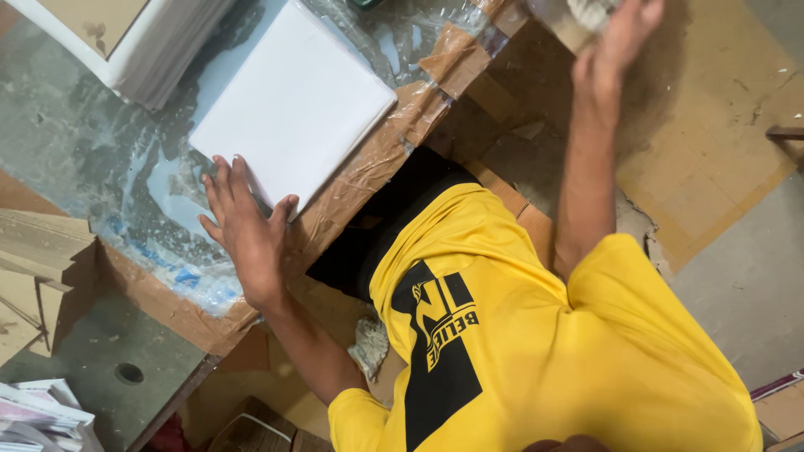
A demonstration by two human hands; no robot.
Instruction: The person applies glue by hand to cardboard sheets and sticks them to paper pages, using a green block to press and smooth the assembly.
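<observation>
— Greenish glass tabletop (92,351), is it, with wrinkled clear plastic film (142,192) over it?

— Yes, and glossy, creased brown tape (368,167) binds the near edge. The left hand (247,230) lies palm down at that edge, fingers spread wide, holding nothing, its fingertips touching the near corner of the white sheet stack (293,100).

— What's the stack like?

— Square, smooth, matt, with crisp edges, and it sits askew to the tabletop's edge. I'd judge that light, even pressure with a flat palm suits it: the film beneath looks slippery, and a push from the fingertips could fan the sheets.

— And further right?

— A soft yellow shirt (536,335) fills the middle. Beyond the tabletop's right corner the right hand (615,46) is stretched out over a worn, dusty floor (737,276), against a pale, rough-looking cloth (590,10) cut off by the frame. I cannot tell whether it is gripping the cloth.
</observation>
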